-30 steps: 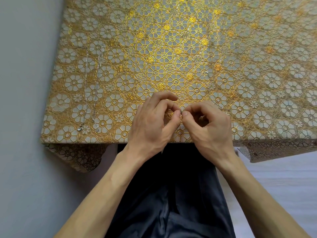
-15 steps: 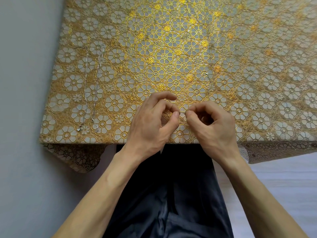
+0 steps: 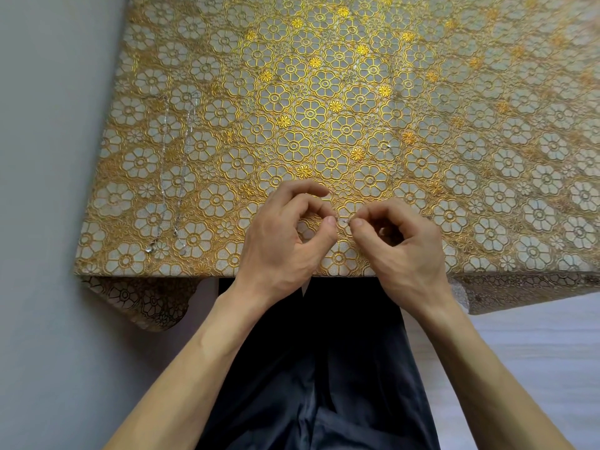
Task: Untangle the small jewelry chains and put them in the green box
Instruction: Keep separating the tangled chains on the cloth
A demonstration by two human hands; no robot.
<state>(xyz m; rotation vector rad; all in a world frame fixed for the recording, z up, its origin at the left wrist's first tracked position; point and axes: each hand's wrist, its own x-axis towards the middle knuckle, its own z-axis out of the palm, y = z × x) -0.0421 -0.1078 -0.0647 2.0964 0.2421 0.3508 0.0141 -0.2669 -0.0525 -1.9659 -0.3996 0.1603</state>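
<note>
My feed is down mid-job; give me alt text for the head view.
The left hand and right hand each pinch a fine silver chain between thumb and forefinger near the front edge of a gold floral tablecloth. A second chain lies in a long narrow loop on the left. No green box is in view.

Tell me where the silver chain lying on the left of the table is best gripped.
Probably pinch the silver chain at its near end, where a small bright piece lies near the table edge, coming from above: the strands lie flat and thin.
</note>
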